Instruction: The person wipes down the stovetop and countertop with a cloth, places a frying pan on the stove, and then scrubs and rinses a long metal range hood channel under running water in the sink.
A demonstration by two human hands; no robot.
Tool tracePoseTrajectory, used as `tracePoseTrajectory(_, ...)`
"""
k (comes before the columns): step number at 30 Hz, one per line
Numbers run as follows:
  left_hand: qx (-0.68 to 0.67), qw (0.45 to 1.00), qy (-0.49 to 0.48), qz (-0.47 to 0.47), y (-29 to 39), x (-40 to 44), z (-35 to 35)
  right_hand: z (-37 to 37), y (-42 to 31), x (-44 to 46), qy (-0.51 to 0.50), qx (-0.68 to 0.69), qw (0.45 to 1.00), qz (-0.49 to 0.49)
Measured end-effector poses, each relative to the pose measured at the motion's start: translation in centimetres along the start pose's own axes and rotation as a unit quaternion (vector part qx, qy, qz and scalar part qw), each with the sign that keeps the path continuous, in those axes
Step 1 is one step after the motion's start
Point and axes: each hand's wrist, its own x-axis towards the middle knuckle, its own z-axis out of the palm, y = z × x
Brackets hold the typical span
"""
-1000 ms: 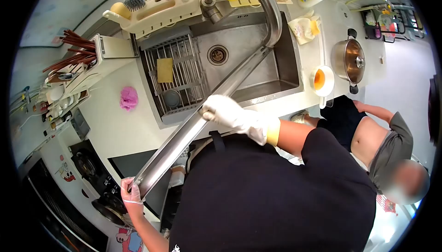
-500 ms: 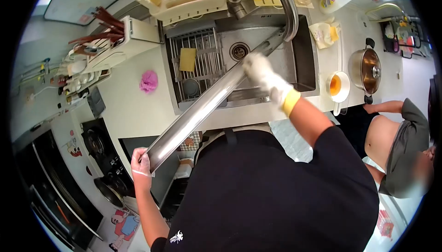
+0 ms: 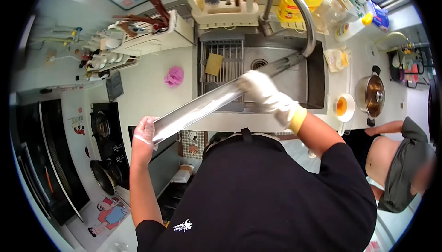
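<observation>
A long, shiny metal trough (image 3: 199,110) slants from lower left up over the sink (image 3: 301,79), its far end under the curved faucet (image 3: 309,31). My left hand (image 3: 145,131), in a thin clear glove, grips the near end, fingers closed around the edge. My right hand (image 3: 260,87) wears a white glove with a yellow cuff and lies closed over the trough's middle. Motion blurs its fingers, and I cannot make out whether anything else is under them. A drying rack (image 3: 232,54) with a yellow sponge (image 3: 213,64) sits in the sink's left side.
A pink mesh scrubber (image 3: 174,76) lies on the left counter near a utensil holder (image 3: 177,33). To the right are a white pan (image 3: 348,108) and a lidded steel pot (image 3: 371,96). Another person (image 3: 391,160) stands at far right. Bottles (image 3: 301,3) stand behind the faucet.
The trough has turned to a flatter slant. My right hand has slid along it toward my left hand. The view has shifted, so the sink appears farther right and lower.
</observation>
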Motion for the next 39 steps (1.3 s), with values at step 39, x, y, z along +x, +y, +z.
tracePoseTrajectory(39, -0.052, 0.998, -0.033, 0.016, 0.7, 1.1, -0.4, -1.6, -6.8, 0.2, -0.076, 0.225, 0.955, -0.178)
